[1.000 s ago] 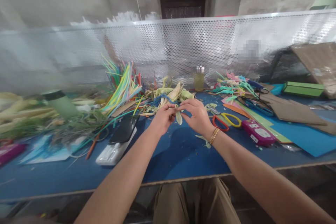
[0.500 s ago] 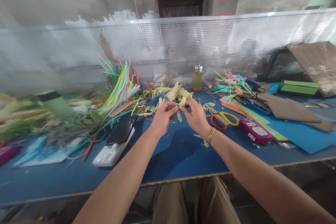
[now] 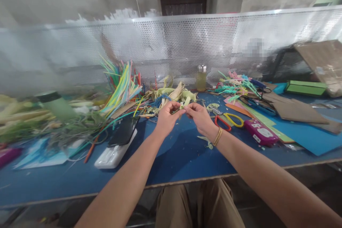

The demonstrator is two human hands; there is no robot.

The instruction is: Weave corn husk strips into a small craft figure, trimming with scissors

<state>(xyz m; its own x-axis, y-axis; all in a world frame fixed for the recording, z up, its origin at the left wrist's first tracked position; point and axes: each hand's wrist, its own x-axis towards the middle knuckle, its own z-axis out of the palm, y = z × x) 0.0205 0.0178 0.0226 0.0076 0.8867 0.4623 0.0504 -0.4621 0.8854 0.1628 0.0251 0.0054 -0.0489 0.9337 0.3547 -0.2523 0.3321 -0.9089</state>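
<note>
At frame centre, the left hand (image 3: 168, 117) and right hand (image 3: 200, 117) pinch a pale-green strip (image 3: 187, 102) between them. Right of centre, the magenta box (image 3: 260, 132) bears illegible markings.

The husk strip (image 3: 187, 100) is pale grn., narrow, bent, partly hidden; it is held w/ one end up, above blue table (image 3: 181, 160), well behind its frt. edge.

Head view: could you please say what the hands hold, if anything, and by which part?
The left hand and right hand pinch a pale green, husk-like strip below its raised end.
</note>
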